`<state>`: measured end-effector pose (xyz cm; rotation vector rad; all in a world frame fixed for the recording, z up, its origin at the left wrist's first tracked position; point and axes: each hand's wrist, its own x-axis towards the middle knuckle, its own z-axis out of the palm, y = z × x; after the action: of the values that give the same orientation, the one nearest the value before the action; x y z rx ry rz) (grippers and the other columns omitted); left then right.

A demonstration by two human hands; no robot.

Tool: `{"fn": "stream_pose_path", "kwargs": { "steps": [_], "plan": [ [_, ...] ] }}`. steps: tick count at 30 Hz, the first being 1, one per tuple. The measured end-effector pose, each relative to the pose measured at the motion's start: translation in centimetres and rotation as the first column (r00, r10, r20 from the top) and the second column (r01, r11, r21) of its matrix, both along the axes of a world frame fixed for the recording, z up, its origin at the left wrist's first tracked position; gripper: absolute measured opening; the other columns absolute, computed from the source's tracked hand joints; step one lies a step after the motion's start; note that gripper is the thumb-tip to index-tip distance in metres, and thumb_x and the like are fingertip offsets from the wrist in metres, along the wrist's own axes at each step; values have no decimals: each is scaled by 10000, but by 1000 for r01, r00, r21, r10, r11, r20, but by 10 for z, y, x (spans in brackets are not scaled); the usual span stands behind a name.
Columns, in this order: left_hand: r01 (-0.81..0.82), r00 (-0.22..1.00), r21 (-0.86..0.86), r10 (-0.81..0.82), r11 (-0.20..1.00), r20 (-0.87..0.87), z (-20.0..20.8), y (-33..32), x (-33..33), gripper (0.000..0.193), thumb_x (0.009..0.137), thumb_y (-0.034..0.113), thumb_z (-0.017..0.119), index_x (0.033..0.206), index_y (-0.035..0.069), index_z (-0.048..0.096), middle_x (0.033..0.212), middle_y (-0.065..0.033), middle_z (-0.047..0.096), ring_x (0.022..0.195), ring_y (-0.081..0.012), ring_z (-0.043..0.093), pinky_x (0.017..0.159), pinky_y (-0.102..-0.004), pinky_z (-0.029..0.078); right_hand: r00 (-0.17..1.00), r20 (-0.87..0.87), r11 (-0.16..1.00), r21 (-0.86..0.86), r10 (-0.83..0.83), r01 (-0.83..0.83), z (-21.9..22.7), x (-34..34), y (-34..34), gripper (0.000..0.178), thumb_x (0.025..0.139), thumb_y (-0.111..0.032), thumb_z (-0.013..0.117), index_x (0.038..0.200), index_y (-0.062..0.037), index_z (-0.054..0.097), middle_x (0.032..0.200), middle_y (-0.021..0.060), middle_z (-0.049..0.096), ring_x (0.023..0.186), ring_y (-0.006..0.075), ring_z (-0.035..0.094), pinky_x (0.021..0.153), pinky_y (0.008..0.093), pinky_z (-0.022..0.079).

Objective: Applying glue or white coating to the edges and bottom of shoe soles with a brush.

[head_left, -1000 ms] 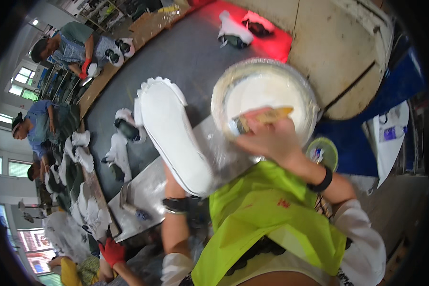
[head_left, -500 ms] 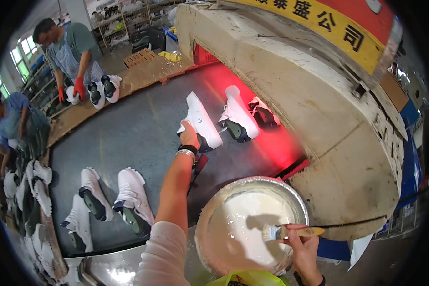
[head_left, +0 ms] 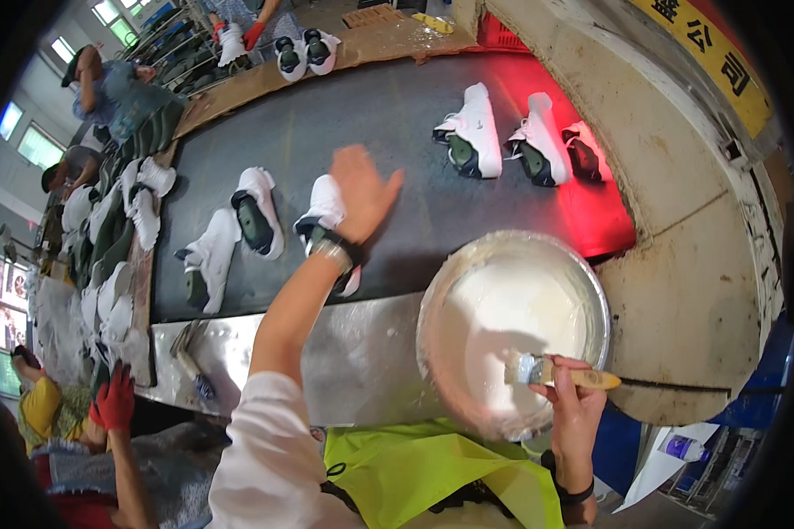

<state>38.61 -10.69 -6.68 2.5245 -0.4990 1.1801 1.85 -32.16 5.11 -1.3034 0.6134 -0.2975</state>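
Observation:
My left hand (head_left: 363, 196) stretches over the dark conveyor belt (head_left: 397, 150) with its fingers out, holding nothing. Just beside and partly under it sits a white shoe (head_left: 324, 201), much of it hidden by the hand and wrist. Two more white shoes, one with a dark green side panel (head_left: 254, 216) and one farther left (head_left: 210, 256), lie on the belt. My right hand (head_left: 578, 410) is closed around the wooden handle of a flat brush (head_left: 522, 368). The brush is held over a metal basin (head_left: 425, 309) of white liquid (head_left: 512, 317).
Near the red-lit opening of a beige oven housing (head_left: 688, 203) stand a white shoe (head_left: 478, 132) and others. A metal ledge (head_left: 362, 353) runs along the belt's near edge. Co-workers are across the belt and at left; one red-gloved hand (head_left: 115, 401) shows beside piled shoe parts.
My left hand has let go of the shoe near the oven opening and moved left to another shoe. The view has swung left. My right hand still holds the brush over the basin.

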Motion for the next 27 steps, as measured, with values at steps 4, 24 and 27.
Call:
{"fn": "stream_pose_path", "kwargs": {
  "steps": [4, 24, 27],
  "plan": [
    [-389, 877, -156, 314, 908, -364, -14, 90, -104, 890, 654, 497, 770, 1185, -114, 403, 1163, -262, 479, 1091, -414, 459, 908, -493, 380, 990, 84, 993, 35, 111, -115, 7, -6, 13, 162, 941, -75, 563, 1025, 61, 591, 1056, 172, 620, 927, 191, 630, 757, 327, 592],
    [-655, 451, -720, -646, 231, -617, 21, 144, -78, 562, 820, 324, 734, 1160, -92, 569, 1046, -111, 643, 859, -174, 633, 733, -340, 519, 995, 67, 991, -116, 75, -67, 16, -31, 34, 201, 952, -124, 561, 1045, 51, 595, 1065, 149, 614, 932, 187, 618, 748, 348, 581],
    [-610, 384, -784, -824, 112, -417, 29, 171, -157, 590, 867, 344, 694, 1254, -64, 515, 1161, -122, 622, 980, -191, 628, 849, -324, 498, 987, 82, 981, -147, 139, -126, 22, -27, 47, 210, 950, -124, 564, 1049, 58, 599, 1051, 144, 621, 920, 173, 618, 748, 333, 577]
  ]
}}
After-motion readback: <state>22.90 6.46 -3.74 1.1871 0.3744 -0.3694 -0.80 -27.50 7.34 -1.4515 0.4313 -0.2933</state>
